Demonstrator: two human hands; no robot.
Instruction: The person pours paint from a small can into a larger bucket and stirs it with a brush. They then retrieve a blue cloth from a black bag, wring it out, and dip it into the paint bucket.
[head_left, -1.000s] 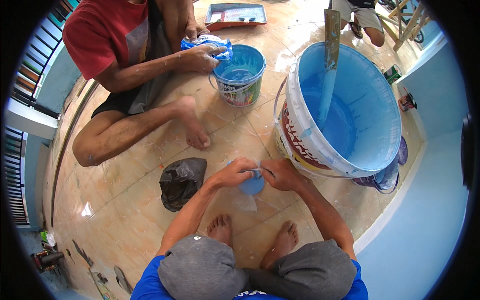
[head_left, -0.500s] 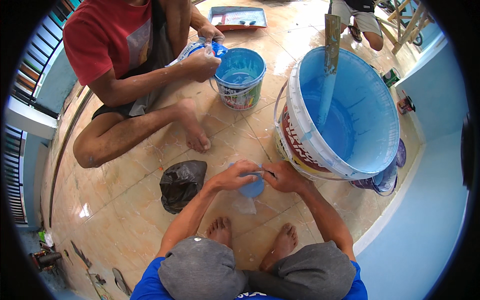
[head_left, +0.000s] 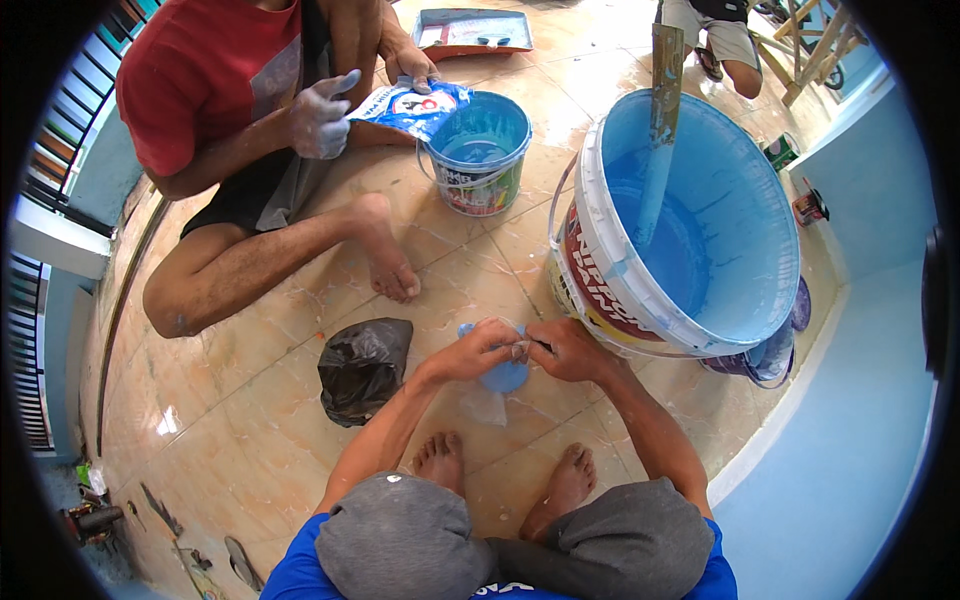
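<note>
In front of my feet my left hand (head_left: 490,345) and my right hand (head_left: 566,350) meet with fingertips pinched together. They grip the thin top of a small plastic bag, whose contents (head_left: 505,377) look light blue. A clear plastic part (head_left: 486,406) shows just below; what exactly sits between the fingertips is hidden. Left of my left wrist a black plastic bag (head_left: 365,370) rests on the floor. Close beyond my right hand stands a big white bucket (head_left: 590,200), coated with light blue paint inside, a paint-smeared stick (head_left: 661,130) leaning in it.
A co-worker in a red shirt (head_left: 205,80) sits far left, holding a blue-and-white packet (head_left: 410,108) beside a smaller paint bucket (head_left: 480,185). Farther back lies a paint tray (head_left: 475,32). A light blue wall (head_left: 840,420) runs along the right. Tools (head_left: 165,510) lie at lower left.
The co-worker's near hand has let go of the packet and drawn back left, and the packet now shows flatter over the small bucket's rim. My hands have barely moved.
</note>
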